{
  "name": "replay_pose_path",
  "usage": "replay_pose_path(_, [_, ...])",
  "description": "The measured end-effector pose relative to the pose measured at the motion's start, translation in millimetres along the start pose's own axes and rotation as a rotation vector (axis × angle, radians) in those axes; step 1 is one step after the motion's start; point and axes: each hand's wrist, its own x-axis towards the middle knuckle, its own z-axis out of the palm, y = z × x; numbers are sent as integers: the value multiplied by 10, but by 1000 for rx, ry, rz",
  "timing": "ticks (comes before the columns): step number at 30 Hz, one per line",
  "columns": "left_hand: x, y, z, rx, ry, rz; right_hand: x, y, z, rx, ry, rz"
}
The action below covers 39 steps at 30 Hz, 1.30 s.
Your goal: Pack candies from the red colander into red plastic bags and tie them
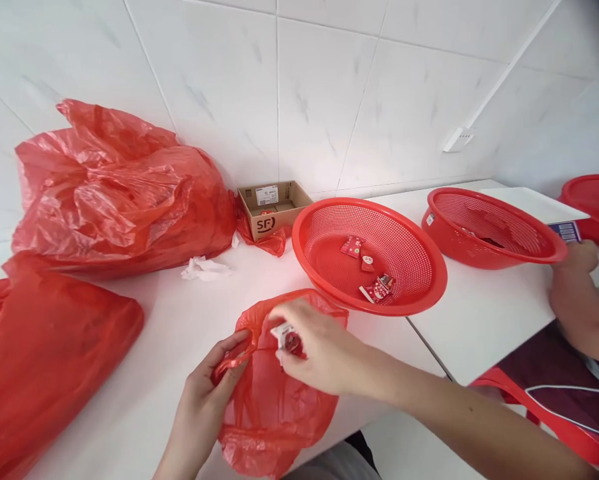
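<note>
My left hand (214, 380) pinches the rim of a thin red plastic bag (284, 407) that lies at the table's front edge. Over the bag's mouth, my right hand (319, 347) is closed on a small red-and-white packet (290, 341), its printing too small to read. Just beyond the bag stands a red plastic basket (432, 270) with fine holes, tilted a little toward me. Inside it lie a pink packet (352, 247) and a couple of other small red packets (378, 289).
Large filled red bags (124, 193) take up the left side. A cardboard box (274, 217) and a crumpled white tissue (205, 269) lie behind. At right, another person's hand (579, 257) is by a second red basket (489, 257). A table seam (432, 350) runs right of the bag.
</note>
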Motion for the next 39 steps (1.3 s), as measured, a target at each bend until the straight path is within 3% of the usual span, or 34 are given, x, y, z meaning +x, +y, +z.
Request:
replay_pose_path(2, [-9,-16,-44,-36,-31,-23,-48,-3,127,-123,23,-19])
replay_pose_path(4, [-28,-33,-90,-78,-52,-50,-22,31,10,-132,67,-50])
replay_pose_path(7, [-72,-54,-127,-138,-21,-71,120,148,-467,-141,105,-60])
replay_pose_path(9, [-94,-73,-135,-136,48,-80,224,327,-795,-334,104,15])
replay_pose_path(10, [-98,-90,-141,-120,83,-81,260,452,-922,-466,48,106])
replay_pose_path(12, [-91,-136,-164,-78,115,-80,283,736,-1073,-637,-208,322])
replay_pose_path(14, [-71,-183,-194,-56,105,-67,256,996,-1109,-656,-371,403])
replay_pose_path(17, [-55,-210,-217,-92,89,-74,220,1223,-1076,-631,-468,436])
replay_pose_path(20, [-71,-182,-200,-179,94,-119,279,1278,-1098,-597,-491,462])
replay_pose_path(23, [-93,-158,-182,-257,98,-133,387,1249,-1194,-556,-389,454])
replay_pose_path(27, [-86,-155,-189,-322,112,-153,460,1055,-1287,-461,-106,407])
replay_pose_path(31, [-63,-129,-165,-382,103,-162,423,662,-1185,-5,131,349])
replay_pose_path(33, [-58,-109,-139,-437,87,-181,381,452,-1026,167,90,294])
replay_pose_path(36, [-56,-95,-117,-481,72,-198,311,194,-675,255,-119,203])
replay_pose_path(39, [-67,-109,-139,-419,101,-144,275,46,-394,114,-189,153])
